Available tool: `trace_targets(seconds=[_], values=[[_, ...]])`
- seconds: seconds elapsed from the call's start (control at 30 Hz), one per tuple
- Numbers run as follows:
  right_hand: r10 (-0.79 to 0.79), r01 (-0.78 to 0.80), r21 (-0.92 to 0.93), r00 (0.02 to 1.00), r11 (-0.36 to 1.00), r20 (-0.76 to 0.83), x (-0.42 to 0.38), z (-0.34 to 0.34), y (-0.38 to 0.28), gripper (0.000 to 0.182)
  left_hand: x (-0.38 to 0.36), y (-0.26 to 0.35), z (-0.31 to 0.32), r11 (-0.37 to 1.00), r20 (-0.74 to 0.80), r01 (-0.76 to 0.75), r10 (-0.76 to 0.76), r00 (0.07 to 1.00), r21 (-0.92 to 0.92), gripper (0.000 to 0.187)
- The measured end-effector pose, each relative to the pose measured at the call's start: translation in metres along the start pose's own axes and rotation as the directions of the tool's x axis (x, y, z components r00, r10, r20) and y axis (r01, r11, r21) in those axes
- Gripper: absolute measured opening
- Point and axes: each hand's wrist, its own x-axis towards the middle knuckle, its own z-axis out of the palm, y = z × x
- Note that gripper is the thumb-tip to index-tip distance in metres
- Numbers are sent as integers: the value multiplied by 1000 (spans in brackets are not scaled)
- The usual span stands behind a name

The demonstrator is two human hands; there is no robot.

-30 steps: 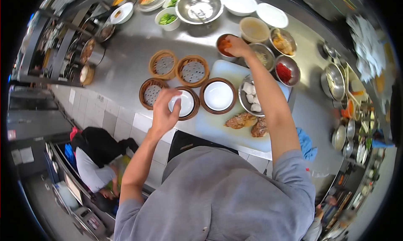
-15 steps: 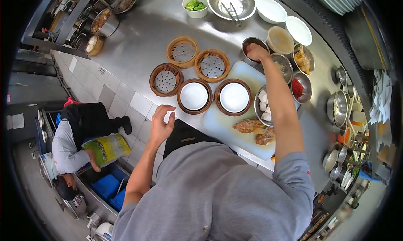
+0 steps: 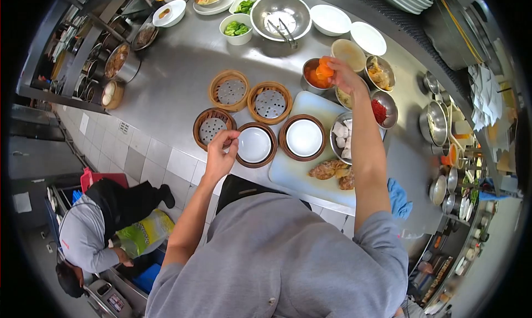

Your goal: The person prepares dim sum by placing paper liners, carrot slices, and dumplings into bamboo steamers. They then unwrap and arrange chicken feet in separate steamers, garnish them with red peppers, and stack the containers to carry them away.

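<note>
My right hand [image 3: 346, 78] is closed on orange carrot slices [image 3: 323, 69], lifted just over a metal pot [image 3: 308, 87] with more orange pieces inside. My left hand [image 3: 220, 156] hangs loosely curled, thumb and forefinger a little apart, with nothing seen in it. It is at the near edge of a bamboo steamer [image 3: 199, 130] with a perforated liner. Beside it, a white bowl [image 3: 254, 144] sits in another steamer. A second white bowl [image 3: 303, 138] sits in a steamer to the right. Two more lined steamers, one a bamboo steamer [image 3: 270, 103], stand behind.
A cutting board [image 3: 282, 171] carries browned meat pieces [image 3: 327, 169] and a bowl of white chunks [image 3: 341, 135]. A bowl of red bits [image 3: 382, 110] stands at right. Tongs [image 3: 288, 34] lean in a large metal bowl [image 3: 260, 13]. Another person [image 3: 88, 229] bends at lower left with a yellow-green bag.
My right hand has come up out of the metal pot with carrot slices. My left hand has moved up and right to the steamers, its fingers more curled. The camera view has shifted.
</note>
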Motion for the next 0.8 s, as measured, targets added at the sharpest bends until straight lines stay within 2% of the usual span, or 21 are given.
trace_targets(seconds=[0.03, 0.07, 0.1, 0.13, 0.23, 0.3, 0.4, 0.47, 0.6, 0.7, 0.8], values=[[-15, 9, 107, 999, 994, 51, -4, 0, 2, 38, 9, 2, 3, 998, 24, 33, -31, 999, -50, 15], [-38, 33, 142, 999, 989, 35, -14, 12, 2, 38, 18, 3, 4, 993, 49, 70, -66, 997, -99, 14], [-58, 54, 176, 998, 983, 20, -27, 36, -1, 39, 30, 0, 4, 995, 118, 102, -101, 988, 6, 17], [-75, 72, 209, 997, 975, 6, -34, 54, -1, 39, 42, -1, 9, 992, 123, 102, -93, 988, -73, 17], [-29, 18, 103, 994, 995, 107, -35, 80, 13, 40, 88, 2, 36, 932, 179, 129, -71, 981, -339, 20], [-15, 13, 16, 989, 1000, 146, -37, 108, 22, 38, 120, 11, 46, 837, 291, 341, -229, 929, -428, 22], [22, -4, -114, 987, 994, 159, -32, 137, 40, 32, 148, 22, 54, 712, 413, 535, -363, 835, -456, 19], [55, -28, -186, 989, 982, 139, -34, 152, 45, 30, 159, -2, 59, 727, 449, 533, -338, 827, -433, 17], [88, -83, -69, 994, 994, 58, -51, 177, 42, 31, 166, -37, 55, 785, 448, 497, -318, 835, -369, 14], [115, -100, -138, 987, 985, 108, -43, 167, 54, 31, 169, -56, 49, 822, 423, 464, -311, 851, -329, 13], [148, -133, -204, 987, 970, 59, -39, 164, 56, 23, 168, -65, 48, 852, 394, 408, -269, 879, -328, 12]])
